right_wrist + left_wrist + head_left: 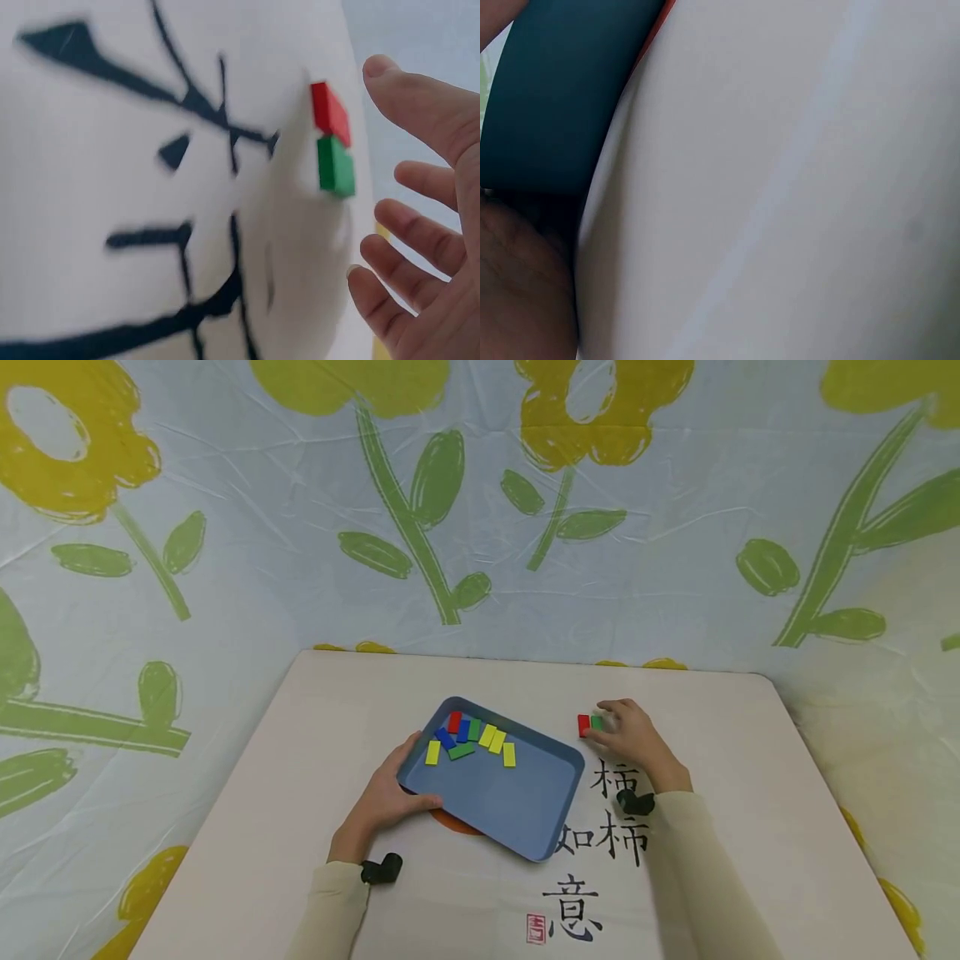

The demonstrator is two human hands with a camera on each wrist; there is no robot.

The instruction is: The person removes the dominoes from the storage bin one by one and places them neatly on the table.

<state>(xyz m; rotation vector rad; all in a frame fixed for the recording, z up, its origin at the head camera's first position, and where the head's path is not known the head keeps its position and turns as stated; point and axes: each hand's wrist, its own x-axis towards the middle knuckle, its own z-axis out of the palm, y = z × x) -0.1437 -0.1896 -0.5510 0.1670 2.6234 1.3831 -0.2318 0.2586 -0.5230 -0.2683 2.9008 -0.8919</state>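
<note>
A blue-grey rectangular tray sits at an angle on the table, with several small red, blue, green and yellow blocks in its far left part. My left hand grips the tray's left corner, thumb along the near rim and fingers by the left side. In the left wrist view the tray's dark wall rises beside that hand. To the right of the tray, a red block and a green block stand side by side. Close over them is my right hand, fingers spread and holding nothing.
Black brush characters and a small red seal mark are printed on the pale table cover. Part of an orange print shows below the tray. A flower-patterned curtain hangs behind the table's far edge.
</note>
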